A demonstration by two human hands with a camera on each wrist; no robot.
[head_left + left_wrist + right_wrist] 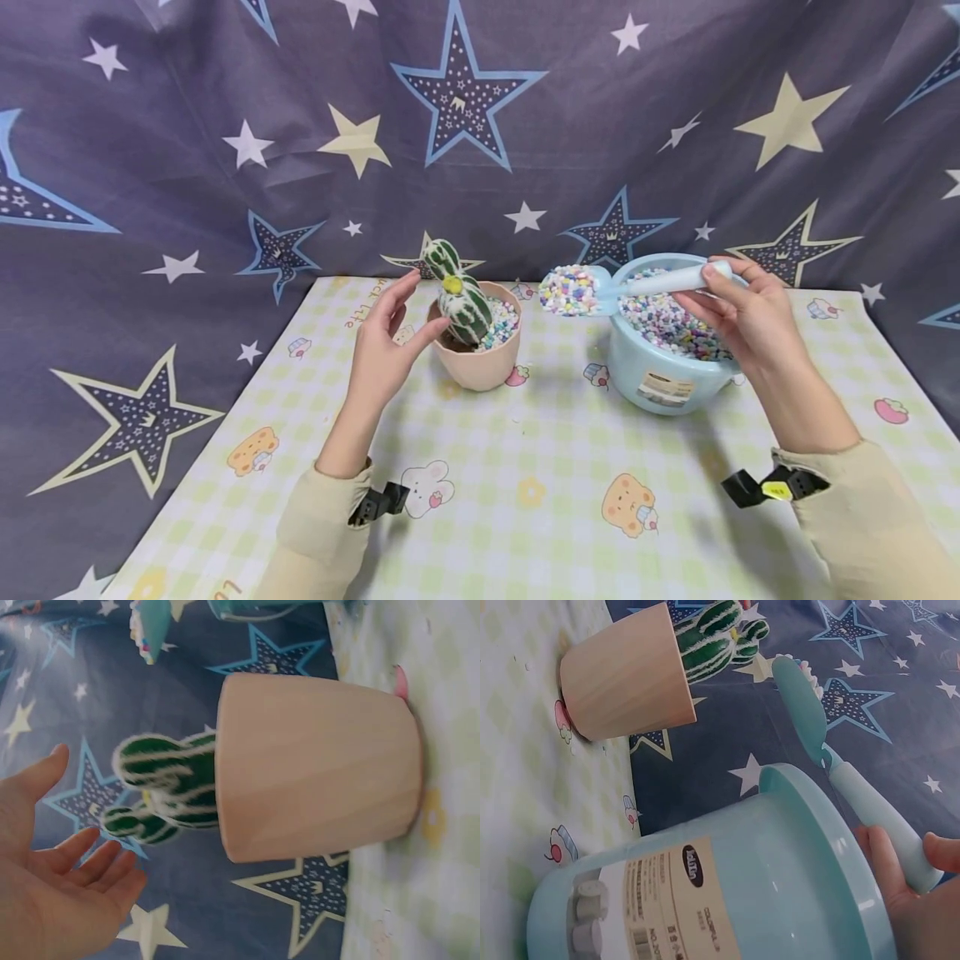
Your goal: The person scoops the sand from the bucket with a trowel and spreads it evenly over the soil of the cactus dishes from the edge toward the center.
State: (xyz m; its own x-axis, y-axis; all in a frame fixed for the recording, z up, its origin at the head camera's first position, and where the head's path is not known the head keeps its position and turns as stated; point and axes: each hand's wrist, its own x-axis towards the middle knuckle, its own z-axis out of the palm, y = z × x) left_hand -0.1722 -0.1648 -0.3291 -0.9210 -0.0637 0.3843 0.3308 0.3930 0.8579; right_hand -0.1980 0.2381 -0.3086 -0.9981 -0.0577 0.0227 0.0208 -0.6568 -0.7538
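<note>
My right hand (757, 321) grips the handle of a light blue scoop (667, 282) heaped with colourful pebbles (567, 289). The scoop's head hangs in the air between a blue bucket (652, 383) and a pink flowerpot (480, 371). More pebbles fill the bucket below the right hand. A green and white striped cactus (467, 310) with a yellow flower leans left in the pot, and pebbles lie on the pot's right side. My left hand (386, 337) is beside the cactus with fingers spread; in the left wrist view a gap shows between that hand (71, 877) and the cactus (172, 780).
A checked tablecloth (525, 533) with cartoon prints covers the table. Behind it hangs a dark curtain (525, 125) patterned with stars, close to the pot and bucket. A paper label (671, 900) is on the bucket's side.
</note>
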